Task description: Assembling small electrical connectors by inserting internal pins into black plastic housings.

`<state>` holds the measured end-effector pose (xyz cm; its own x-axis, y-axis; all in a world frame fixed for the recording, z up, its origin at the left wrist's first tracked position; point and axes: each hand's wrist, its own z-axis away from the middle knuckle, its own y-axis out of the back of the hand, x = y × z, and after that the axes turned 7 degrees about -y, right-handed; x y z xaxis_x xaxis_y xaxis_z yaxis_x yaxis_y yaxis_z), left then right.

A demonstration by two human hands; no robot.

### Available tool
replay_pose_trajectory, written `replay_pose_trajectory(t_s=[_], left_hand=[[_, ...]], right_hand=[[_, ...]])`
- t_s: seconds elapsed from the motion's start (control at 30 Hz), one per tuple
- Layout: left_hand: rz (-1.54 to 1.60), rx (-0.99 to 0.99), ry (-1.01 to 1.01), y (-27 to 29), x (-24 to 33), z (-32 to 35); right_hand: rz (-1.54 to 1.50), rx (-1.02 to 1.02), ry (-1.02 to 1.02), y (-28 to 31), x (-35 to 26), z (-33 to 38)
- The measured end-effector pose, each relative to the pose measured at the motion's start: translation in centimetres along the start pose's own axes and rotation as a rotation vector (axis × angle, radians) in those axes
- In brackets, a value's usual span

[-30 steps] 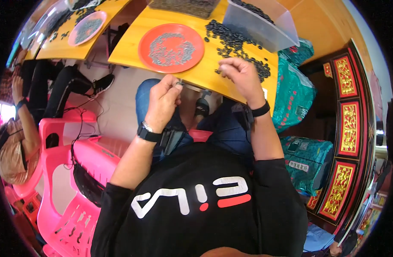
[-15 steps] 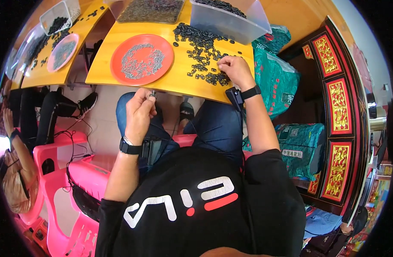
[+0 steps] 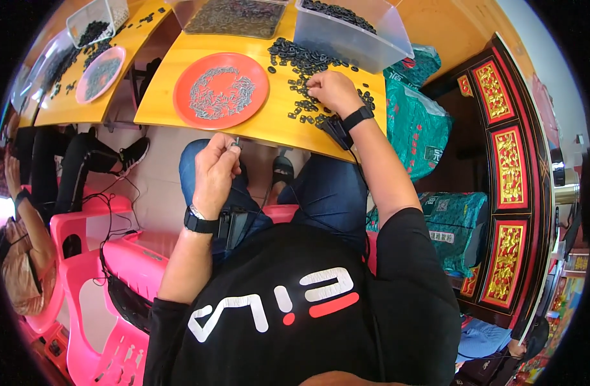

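Observation:
My left hand [image 3: 216,168] is held over my lap just below the yellow table's [image 3: 277,122] front edge, its fingers pinched on a small dark metal part [image 3: 236,142]. My right hand [image 3: 332,91] rests on the table with its fingers down in a loose spread of small black rings [image 3: 303,64]; whether it grips one is hidden. An orange plate [image 3: 221,91] with several small grey screws sits on the table to the left of that hand.
Clear plastic bins [image 3: 351,35] of black parts stand at the table's far side, beside a tray of grey parts [image 3: 234,15]. A second yellow table [image 3: 82,96] with a pink plate is on the left. Pink plastic stools [image 3: 108,270] and another person's legs are at left; green sacks [image 3: 414,109] at right.
The view has shifted so the table sits lower and closer. My left hand stays near the table edge with the small part; my right hand has moved into the black rings.

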<state>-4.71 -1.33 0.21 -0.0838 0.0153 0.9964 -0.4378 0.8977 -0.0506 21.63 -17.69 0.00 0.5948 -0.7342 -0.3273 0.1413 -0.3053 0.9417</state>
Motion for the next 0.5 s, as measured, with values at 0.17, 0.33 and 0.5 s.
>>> replay_pose_trajectory(t_s=[0.17,0.33,0.5], left_hand=[[0.008,0.003,-0.012,0.02,0.32,-0.04],[-0.003,0.012,-0.020,0.01,0.52,-0.01],[-0.006,0.004,-0.027,-0.11,0.44,-0.02]], right_hand=[[0.034,-0.038,-0.048,-0.01,-0.21,-0.48],[0.018,-0.111,-0.106,0.46,-0.41,-0.11],[-0.136,-0.066,-0.137,0.22,0.53,0.12]])
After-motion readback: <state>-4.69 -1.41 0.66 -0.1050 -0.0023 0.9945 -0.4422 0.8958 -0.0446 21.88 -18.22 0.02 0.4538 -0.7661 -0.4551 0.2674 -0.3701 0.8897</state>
